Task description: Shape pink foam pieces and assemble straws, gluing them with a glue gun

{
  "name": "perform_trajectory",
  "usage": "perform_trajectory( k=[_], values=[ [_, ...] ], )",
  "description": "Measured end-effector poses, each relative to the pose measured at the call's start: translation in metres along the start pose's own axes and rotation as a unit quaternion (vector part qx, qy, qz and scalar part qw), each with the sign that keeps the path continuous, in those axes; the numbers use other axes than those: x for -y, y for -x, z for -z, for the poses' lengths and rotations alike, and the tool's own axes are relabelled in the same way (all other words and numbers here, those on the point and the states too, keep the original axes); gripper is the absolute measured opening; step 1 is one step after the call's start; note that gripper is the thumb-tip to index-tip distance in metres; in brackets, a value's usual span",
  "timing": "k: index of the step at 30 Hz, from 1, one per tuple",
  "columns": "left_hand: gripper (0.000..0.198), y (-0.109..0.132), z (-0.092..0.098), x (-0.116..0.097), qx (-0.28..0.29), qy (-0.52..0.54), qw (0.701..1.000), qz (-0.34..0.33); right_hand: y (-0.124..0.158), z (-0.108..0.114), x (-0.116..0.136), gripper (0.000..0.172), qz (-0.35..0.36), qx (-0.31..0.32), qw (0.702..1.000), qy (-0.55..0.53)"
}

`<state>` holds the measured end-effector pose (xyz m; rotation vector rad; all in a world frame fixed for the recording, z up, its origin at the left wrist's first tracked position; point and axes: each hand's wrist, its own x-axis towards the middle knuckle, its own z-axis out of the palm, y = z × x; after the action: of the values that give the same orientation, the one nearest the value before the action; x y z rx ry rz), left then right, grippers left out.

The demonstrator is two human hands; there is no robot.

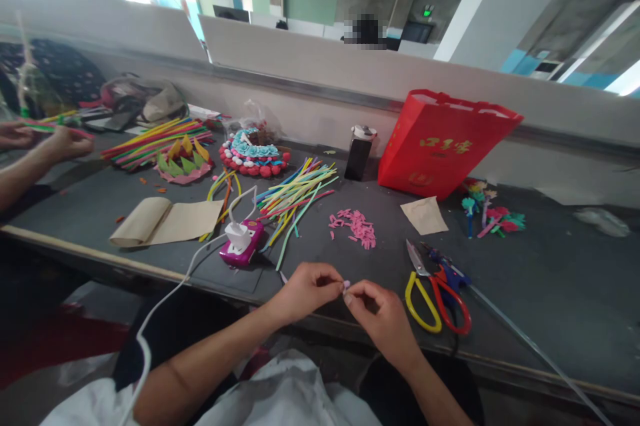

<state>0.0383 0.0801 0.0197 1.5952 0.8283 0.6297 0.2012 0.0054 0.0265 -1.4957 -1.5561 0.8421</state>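
Note:
My left hand (pixel 307 289) and my right hand (pixel 375 309) meet at the near edge of the dark worktable (pixel 550 279). Together their fingertips pinch a tiny pink piece (pixel 347 286); little of it shows. A small heap of similar pink pieces (pixel 356 226) lies on the table beyond my hands. Scissors with yellow and red handles (pixel 430 289) rest just right of my right hand. A bundle of coloured strips (pixel 295 196) lies beyond my left hand.
A pink power strip with a white plug and cable (pixel 243 243) sits left of my hands. Further back are a red bag (pixel 440 143), a dark bottle (pixel 359 153), decorated craft pieces (pixel 255 153), brown paper (pixel 165 219) and small flowers (pixel 493 216). Another person's hands (pixel 55 143) work at far left.

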Motion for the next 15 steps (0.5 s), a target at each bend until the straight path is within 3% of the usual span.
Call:
perform_trajectory(
  k=[5,8,11,15],
  values=[
    [0.018,0.001,0.003,-0.004,0.030,-0.122,0.991,-0.044,0.003,0.003,-0.004,0.012,0.179,-0.052,0.963,0.197],
    [0.016,0.004,0.004,-0.010,0.038,-0.153,0.985,-0.074,0.001,0.004,-0.009,0.013,0.246,-0.057,0.941,0.226],
    [0.015,0.006,0.002,-0.014,0.040,-0.159,0.980,-0.115,-0.002,0.004,-0.012,0.016,0.249,-0.047,0.948,0.191],
    [0.016,0.009,-0.001,-0.015,0.027,-0.168,0.974,-0.152,-0.002,0.002,-0.008,0.016,0.182,-0.067,0.969,0.152]
  ],
)
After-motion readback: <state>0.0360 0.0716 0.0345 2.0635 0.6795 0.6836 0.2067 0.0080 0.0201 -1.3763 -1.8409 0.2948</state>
